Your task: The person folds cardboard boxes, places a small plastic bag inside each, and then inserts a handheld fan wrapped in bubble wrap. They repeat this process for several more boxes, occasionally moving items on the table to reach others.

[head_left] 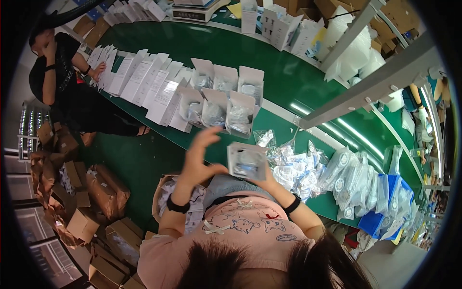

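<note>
In front of my body, my right hand (265,179) grips a small white box (232,163), with most of its fingers hidden behind the box. The box's top faces up, and something in clear plastic shows inside. My left hand (198,159) is just left of the box, fingers spread and curved, thumb toward it, holding nothing. Beyond my hands, several open white boxes (232,73) stand in two rows with clear-bagged parts in them. Right of the held box lies a heap of small clear bags (296,168) with white and silvery contents.
Closed white boxes (139,79) line the green table (192,41) leftward. Long clear bags (353,178) lie by a blue bin (370,226) at right. A metal post (332,103) slants over the table. Another person (57,72) sits far left; cartons (91,226) crowd the floor.
</note>
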The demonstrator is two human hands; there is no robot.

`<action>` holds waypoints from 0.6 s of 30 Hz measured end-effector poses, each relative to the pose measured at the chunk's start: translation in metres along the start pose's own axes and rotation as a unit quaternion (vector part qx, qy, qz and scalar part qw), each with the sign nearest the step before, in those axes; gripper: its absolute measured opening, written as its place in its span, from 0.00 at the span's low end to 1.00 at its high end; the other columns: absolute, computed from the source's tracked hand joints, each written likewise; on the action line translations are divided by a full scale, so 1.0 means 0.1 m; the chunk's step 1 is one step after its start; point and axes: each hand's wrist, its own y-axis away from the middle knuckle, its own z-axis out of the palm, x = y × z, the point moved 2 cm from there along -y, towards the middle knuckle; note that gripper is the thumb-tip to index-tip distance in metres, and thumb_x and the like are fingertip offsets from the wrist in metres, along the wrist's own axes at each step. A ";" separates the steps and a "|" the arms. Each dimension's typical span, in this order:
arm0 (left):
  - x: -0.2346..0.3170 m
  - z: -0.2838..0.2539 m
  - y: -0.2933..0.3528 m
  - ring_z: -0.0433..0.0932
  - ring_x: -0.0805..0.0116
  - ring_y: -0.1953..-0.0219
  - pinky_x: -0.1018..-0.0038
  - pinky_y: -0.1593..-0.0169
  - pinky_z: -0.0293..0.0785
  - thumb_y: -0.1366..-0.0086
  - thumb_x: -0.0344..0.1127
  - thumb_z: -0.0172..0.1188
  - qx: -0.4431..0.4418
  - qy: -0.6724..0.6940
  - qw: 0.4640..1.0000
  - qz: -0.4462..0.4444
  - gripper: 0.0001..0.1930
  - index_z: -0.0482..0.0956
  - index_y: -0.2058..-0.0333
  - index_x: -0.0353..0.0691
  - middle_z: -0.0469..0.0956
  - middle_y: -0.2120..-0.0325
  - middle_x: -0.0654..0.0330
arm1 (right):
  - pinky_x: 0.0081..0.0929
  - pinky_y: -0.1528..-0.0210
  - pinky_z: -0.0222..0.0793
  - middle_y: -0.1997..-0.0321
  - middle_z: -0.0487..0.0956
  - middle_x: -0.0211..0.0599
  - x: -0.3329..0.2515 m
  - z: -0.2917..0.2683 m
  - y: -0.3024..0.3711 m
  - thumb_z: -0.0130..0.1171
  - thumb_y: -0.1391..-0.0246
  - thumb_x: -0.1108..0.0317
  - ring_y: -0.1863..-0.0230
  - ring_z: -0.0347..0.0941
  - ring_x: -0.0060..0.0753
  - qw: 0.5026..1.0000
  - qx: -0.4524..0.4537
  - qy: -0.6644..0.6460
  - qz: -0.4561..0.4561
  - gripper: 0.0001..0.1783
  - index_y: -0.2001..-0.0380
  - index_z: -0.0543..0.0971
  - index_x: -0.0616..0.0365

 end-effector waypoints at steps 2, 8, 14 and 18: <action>-0.33 -0.45 0.10 0.66 0.59 0.52 0.70 0.51 0.64 0.55 0.32 0.64 0.182 -0.028 0.978 -0.101 0.25 0.66 0.57 0.37 0.67 0.54 0.51 | 0.33 0.47 0.58 0.50 0.61 0.45 -0.11 0.27 -0.19 0.67 0.74 0.73 0.48 0.59 0.47 0.998 0.028 0.051 -0.040 0.43 0.50 0.59 0.62; -1.36 -1.72 -0.27 0.58 0.55 0.46 0.58 0.46 0.56 0.55 0.36 0.64 0.282 -0.441 0.848 -0.081 0.32 0.61 0.50 0.39 0.61 0.48 0.53 | 0.36 0.48 0.58 0.50 0.59 0.49 0.07 1.01 -0.75 0.67 0.75 0.74 0.50 0.58 0.53 0.998 0.047 0.050 -0.008 0.44 0.50 0.58 0.61; -2.16 -2.14 -0.60 0.44 0.52 0.39 0.35 0.49 0.43 0.54 0.47 0.61 0.004 -0.672 0.683 -0.285 0.41 0.51 0.43 0.44 0.47 0.40 0.59 | 0.36 0.47 0.57 0.49 0.58 0.51 0.35 1.45 -0.89 0.66 0.73 0.73 0.48 0.57 0.54 0.983 0.158 0.089 -0.007 0.45 0.47 0.56 0.61; -2.19 -2.18 -0.53 0.48 0.54 0.40 0.38 0.48 0.45 0.51 0.46 0.59 0.019 -0.675 0.684 -0.277 0.38 0.51 0.43 0.45 0.50 0.41 0.60 | 0.36 0.45 0.55 0.46 0.56 0.53 0.11 1.38 -0.85 0.66 0.71 0.71 0.46 0.55 0.54 0.983 0.141 0.119 -0.001 0.51 0.43 0.49 0.59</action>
